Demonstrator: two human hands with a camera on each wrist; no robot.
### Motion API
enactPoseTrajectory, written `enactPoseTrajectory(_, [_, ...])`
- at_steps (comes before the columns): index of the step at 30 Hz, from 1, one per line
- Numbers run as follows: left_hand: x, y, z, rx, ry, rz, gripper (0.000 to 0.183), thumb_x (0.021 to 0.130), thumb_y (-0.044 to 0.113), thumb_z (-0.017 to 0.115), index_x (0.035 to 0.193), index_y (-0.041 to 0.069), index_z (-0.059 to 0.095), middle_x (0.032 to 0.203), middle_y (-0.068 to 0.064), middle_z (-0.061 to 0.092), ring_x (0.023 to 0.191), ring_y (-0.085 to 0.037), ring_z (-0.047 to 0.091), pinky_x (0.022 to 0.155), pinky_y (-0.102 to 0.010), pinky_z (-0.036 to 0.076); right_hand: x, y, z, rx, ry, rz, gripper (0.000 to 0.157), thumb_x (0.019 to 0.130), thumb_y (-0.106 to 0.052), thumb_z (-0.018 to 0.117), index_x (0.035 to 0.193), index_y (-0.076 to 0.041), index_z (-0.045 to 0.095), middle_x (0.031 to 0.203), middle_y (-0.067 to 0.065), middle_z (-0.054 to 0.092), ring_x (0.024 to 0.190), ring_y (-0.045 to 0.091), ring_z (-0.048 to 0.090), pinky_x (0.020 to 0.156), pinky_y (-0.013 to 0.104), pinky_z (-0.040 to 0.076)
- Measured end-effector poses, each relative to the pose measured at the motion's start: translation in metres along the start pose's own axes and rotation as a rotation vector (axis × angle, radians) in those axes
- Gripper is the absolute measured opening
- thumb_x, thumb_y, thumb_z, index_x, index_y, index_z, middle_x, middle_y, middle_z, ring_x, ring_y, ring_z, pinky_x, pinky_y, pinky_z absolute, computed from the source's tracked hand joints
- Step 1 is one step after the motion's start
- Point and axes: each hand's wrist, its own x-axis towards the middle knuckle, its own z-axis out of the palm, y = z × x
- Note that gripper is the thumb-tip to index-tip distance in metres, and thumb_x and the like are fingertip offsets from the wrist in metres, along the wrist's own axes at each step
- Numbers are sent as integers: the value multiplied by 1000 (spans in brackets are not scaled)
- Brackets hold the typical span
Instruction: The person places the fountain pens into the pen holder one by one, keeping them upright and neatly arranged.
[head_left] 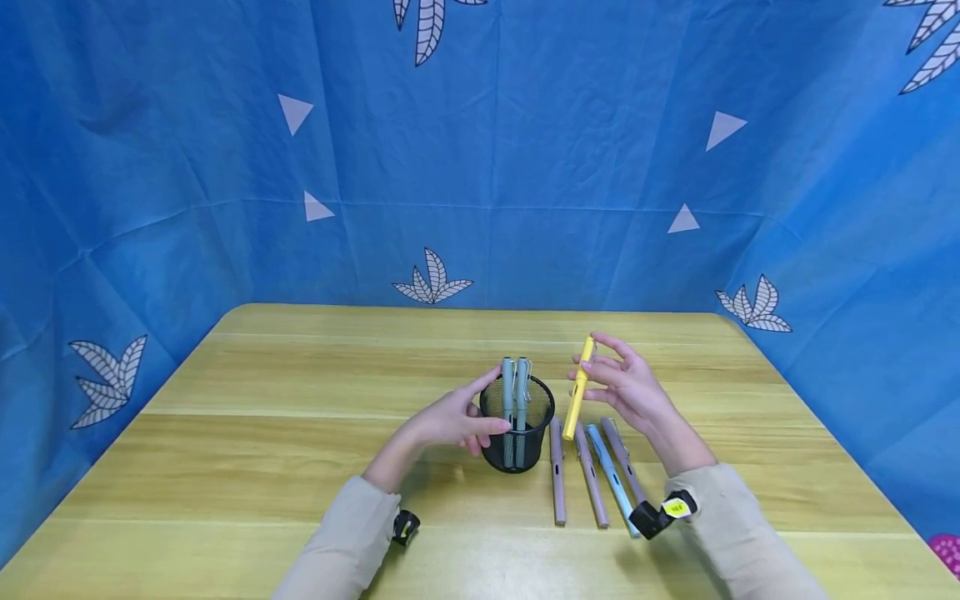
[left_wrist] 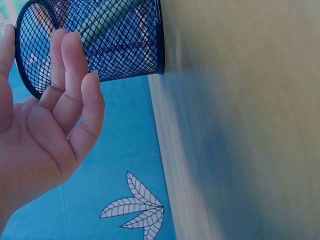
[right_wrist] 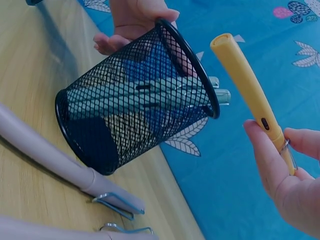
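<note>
A black mesh pen holder (head_left: 534, 450) stands upright on the table with two grey-green pens (right_wrist: 150, 92) inside, caps poking above its rim. My left hand (head_left: 450, 419) holds the holder from the left, thumb at the near side of the rim and index finger reaching to the far side. In the left wrist view, the other fingers (left_wrist: 75, 65) are bent beside the mesh. My right hand (head_left: 633, 387) pinches a yellow pen (head_left: 576, 408) by its clip end. The pen tilts in the air right of the holder, its other end pointing down and apart from the rim.
Right of the holder, several pens lie side by side on the wooden table (head_left: 262, 467): a light blue pen (head_left: 611, 475) and mauve ones, including a mauve pen (head_left: 558, 479) closest to the holder. A blue patterned cloth (head_left: 525, 167) hangs behind the table.
</note>
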Motion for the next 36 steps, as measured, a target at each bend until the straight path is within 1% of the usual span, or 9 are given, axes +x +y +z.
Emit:
enactPoseTrajectory(4, [0, -1, 0, -5, 5, -1, 81, 85, 29, 62, 144, 31, 7, 68, -15, 61, 60, -38, 60, 56, -42, 47, 0, 0, 4, 22, 1, -17, 62, 90, 6, 45, 140, -2, 10, 100, 6, 59, 84, 21, 64, 67, 30, 52])
enactPoseTrajectory(7, [-1, 0, 1, -6, 6, -3, 82, 85, 28, 62, 144, 30, 6, 69, -16, 61, 61, -40, 60, 56, -44, 46, 0, -1, 7, 54, 16, -23, 61, 90, 6, 44, 140, -2, 10, 98, 5, 60, 83, 21, 64, 65, 28, 52])
enactPoseTrajectory(11, [-1, 0, 2, -8, 6, -9, 82, 85, 28, 62, 144, 30, 6, 69, -15, 61, 61, -40, 60, 59, -47, 47, 0, -3, 9, 90, 43, -31, 61, 90, 8, 44, 140, -2, 10, 96, 5, 61, 83, 20, 64, 65, 28, 52])
enactPoseTrajectory(19, [-2, 2, 1, -15, 0, -8, 82, 84, 29, 63, 144, 30, 8, 68, -15, 60, 61, -38, 60, 58, -44, 48, 0, -5, 14, 142, 98, -60, 66, 90, 8, 44, 141, -3, 5, 96, 6, 60, 85, 20, 63, 71, 31, 51])
enactPoseTrajectory(24, [-1, 2, 0, -10, 4, -18, 81, 84, 30, 63, 144, 32, 8, 69, -14, 60, 61, -38, 60, 61, -46, 48, 2, -7, 17, 163, 130, -84, 63, 90, 7, 45, 141, -5, 10, 98, 6, 59, 84, 19, 63, 72, 32, 51])
enactPoseTrajectory(29, [-1, 2, 0, -5, 4, -16, 80, 86, 25, 61, 145, 24, 6, 70, -17, 60, 63, -42, 59, 62, -49, 47, 2, -8, 20, 182, 152, -114, 61, 90, 6, 46, 140, -6, 13, 100, 7, 58, 85, 20, 63, 72, 33, 51])
enactPoseTrajectory(31, [-1, 2, 0, -5, 3, -16, 80, 86, 23, 60, 145, 23, 6, 70, -17, 60, 63, -42, 59, 62, -49, 46, 3, -7, 21, 197, 157, -130, 59, 90, 5, 46, 139, -7, 15, 100, 8, 58, 86, 21, 63, 71, 33, 51])
enactPoseTrajectory(33, [0, 1, 0, -5, 4, -19, 80, 86, 25, 61, 145, 25, 7, 70, -17, 61, 63, -41, 59, 63, -49, 47, 3, -7, 21, 212, 163, -145, 55, 90, 6, 45, 136, -8, 19, 100, 8, 58, 85, 22, 64, 70, 33, 51])
enactPoseTrajectory(36, [0, 1, 0, -5, 8, -26, 81, 84, 29, 63, 144, 30, 8, 69, -15, 61, 62, -39, 60, 63, -47, 47, 3, -6, 23, 224, 171, -173, 50, 90, 6, 44, 133, -11, 24, 99, 8, 58, 83, 21, 64, 69, 33, 51])
